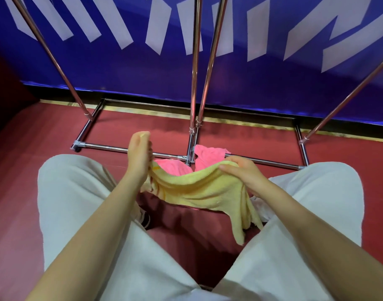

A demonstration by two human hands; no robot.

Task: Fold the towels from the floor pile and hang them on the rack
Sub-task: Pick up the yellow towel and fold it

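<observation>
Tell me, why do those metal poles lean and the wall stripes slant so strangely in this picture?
Head view: the wide-angle lens splays the rack poles outward and tilts the wall, most near the edges. Glare streaks run along the chrome, and the picture darkens at the far left. The hands and the yellow towel are sharp.

Your rack (193, 88) runs out of the top edge, so you see only its uprights and floor bars, never any upper rail. The pink towels (210, 154) on the floor lie mostly behind the yellow towel (194, 189) you hold, so you cannot tell how many there are; the left hand (140, 156) covers the yellow towel's end and its own fingertips are tucked out of sight. Your shoes (145, 220) show only as slivers between the pale trousers (77, 203), and the white marks on the blue banner (273, 68) are cropped and unreadable.
</observation>
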